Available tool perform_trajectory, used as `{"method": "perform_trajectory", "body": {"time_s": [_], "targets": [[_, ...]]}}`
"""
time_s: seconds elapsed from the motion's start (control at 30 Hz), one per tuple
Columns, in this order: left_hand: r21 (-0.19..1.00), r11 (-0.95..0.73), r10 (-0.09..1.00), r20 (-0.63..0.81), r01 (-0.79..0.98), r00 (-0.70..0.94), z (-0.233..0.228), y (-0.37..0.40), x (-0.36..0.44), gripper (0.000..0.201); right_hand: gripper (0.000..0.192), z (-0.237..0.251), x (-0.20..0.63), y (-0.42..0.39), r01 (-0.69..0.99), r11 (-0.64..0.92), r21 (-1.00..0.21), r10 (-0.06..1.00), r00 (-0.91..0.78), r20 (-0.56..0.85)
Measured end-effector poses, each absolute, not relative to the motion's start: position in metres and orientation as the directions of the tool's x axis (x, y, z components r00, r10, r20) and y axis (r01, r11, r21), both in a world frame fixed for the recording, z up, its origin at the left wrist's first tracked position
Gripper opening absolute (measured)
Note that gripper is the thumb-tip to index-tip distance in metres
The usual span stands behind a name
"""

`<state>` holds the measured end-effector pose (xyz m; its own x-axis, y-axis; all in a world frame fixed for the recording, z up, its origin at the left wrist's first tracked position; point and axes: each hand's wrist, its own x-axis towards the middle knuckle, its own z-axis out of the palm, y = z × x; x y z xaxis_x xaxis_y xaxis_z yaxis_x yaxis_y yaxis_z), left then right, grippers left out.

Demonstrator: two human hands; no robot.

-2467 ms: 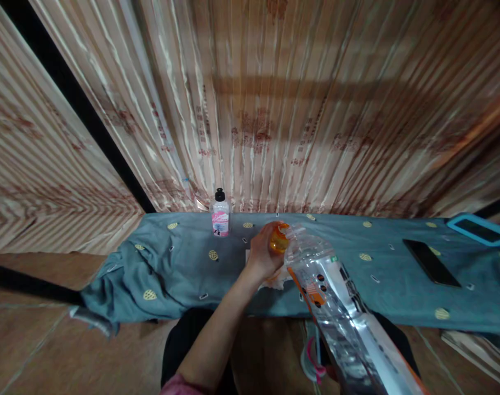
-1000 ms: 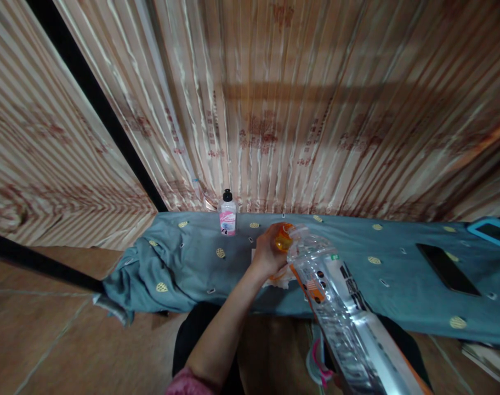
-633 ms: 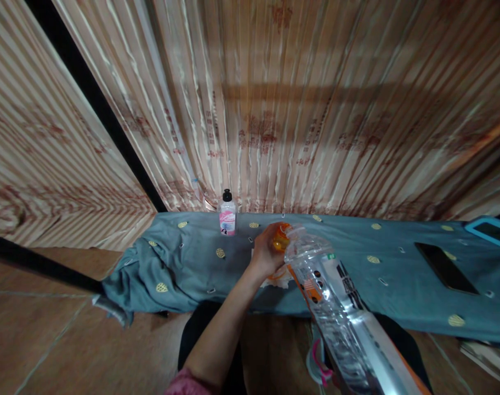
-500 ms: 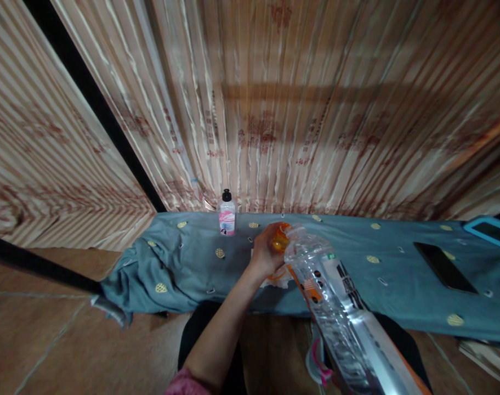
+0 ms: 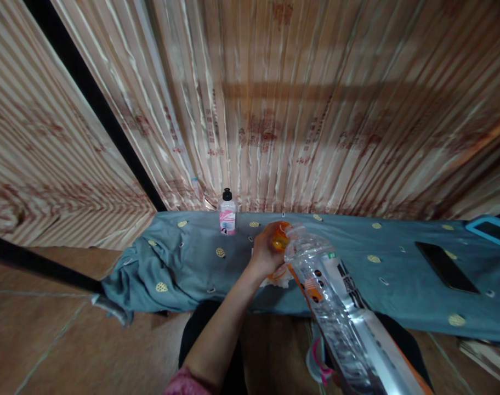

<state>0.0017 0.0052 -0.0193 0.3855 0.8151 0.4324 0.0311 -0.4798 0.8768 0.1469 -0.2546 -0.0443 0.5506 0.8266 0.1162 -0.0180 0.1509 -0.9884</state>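
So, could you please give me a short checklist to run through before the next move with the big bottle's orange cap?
1. Left hand closed around the orange cap: ok.
2. Large clear bottle supported at its lower end: cannot tell, the right hand is out of view.
3. Bottle tilted with its neck over the blue-green cloth rather than the floor: ok.
4. Whether the cap is loose or tight: cannot tell, the fingers cover the thread.
5. Small bottle with the black cap upright and apart from the hand: ok.
6. Dark phone lying flat, well off to the right of the bottle's neck: ok.
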Motion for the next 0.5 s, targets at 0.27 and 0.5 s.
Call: {"method": "perform_trajectory", "body": {"time_s": [0.27,0.5], "targets": [[0.866,-0.498,0.810,0.446,0.042,0.381,-0.016,0.004,0.000,0.047,0.045,-0.060,0.165,-0.241,-0.128,0.022,-0.992,0.933,0.359,-0.026],[0.871,-0.488,0.817,0.432,0.059,0.381,-0.014,0.003,0.000,0.046,0.043,-0.060,0.169,-0.234,-0.128,0.012,-0.992,0.955,0.297,-0.027]]}}
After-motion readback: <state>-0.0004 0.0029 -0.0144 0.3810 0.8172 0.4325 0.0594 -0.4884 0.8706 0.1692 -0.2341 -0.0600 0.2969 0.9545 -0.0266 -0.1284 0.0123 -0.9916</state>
